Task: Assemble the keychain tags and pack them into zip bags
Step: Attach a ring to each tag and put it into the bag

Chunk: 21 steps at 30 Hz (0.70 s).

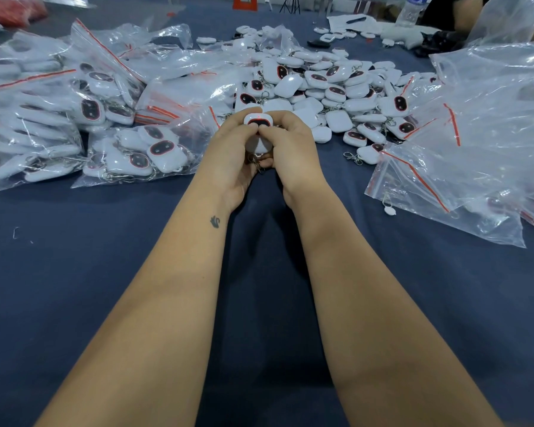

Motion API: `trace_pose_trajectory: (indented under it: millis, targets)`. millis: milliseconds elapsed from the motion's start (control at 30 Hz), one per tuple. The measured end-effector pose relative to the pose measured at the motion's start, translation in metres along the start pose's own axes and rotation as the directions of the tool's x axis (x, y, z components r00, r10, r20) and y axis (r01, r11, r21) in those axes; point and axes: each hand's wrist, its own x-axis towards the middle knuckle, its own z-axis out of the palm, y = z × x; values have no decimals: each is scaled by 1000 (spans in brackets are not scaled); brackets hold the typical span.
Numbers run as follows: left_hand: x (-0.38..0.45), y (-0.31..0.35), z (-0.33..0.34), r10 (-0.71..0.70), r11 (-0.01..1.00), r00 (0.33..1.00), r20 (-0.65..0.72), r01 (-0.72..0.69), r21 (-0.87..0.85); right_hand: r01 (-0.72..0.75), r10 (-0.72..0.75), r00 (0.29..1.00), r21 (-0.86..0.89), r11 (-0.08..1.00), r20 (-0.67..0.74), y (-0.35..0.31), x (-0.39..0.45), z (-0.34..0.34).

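Observation:
I hold one white keychain tag (pixel 257 121) with a dark red-rimmed oval face upright between both hands, above the blue table. My left hand (pixel 233 158) grips its left side, thumb on the face. My right hand (pixel 287 149) grips the right side, thumb meeting the left thumb. The tag's metal clasp (pixel 255 160) hangs below, between my palms. A big pile of loose white tags (pixel 327 87) lies just behind my hands. Filled zip bags (pixel 136 155) with red seal strips lie at the left. Empty zip bags (pixel 475 143) are heaped at the right.
The table is covered with dark blue cloth (pixel 105 272). A loose small white piece (pixel 389 210) lies by the empty bags at the right. A water bottle (pixel 410 10) and another person's arm (pixel 466 10) are at the far right back.

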Motion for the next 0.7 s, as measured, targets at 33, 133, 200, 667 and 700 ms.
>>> trace_pose_trajectory:
  millis: [33, 133, 200, 667, 700]
  targets:
    - [0, 0, 0, 1, 1000, 1000, -3, -1, -3, -2, 2, 1000, -1, 1000, 2, 0, 0, 0]
    - [-1, 0, 0, 1, 1000, 1000, -6, -1, 0, -6, 6, 1000, -5, 1000, 4, 0, 0, 0]
    - [-1, 1, 0, 1, 1000, 1000, 2, -1, 9, -8, 8, 1000, 4, 1000, -2, 0, -1, 0]
    - [-2, -3, 2, 87, 994, 996, 7, -88, 70, -4, 5, 1000, 49, 999, -30, -5, -4, 0]
    - [-1, -3, 2, 90, 993, 996, 5, -90, 74, -5, 7, 999, 53, 999, -31, -5, -4, 0]
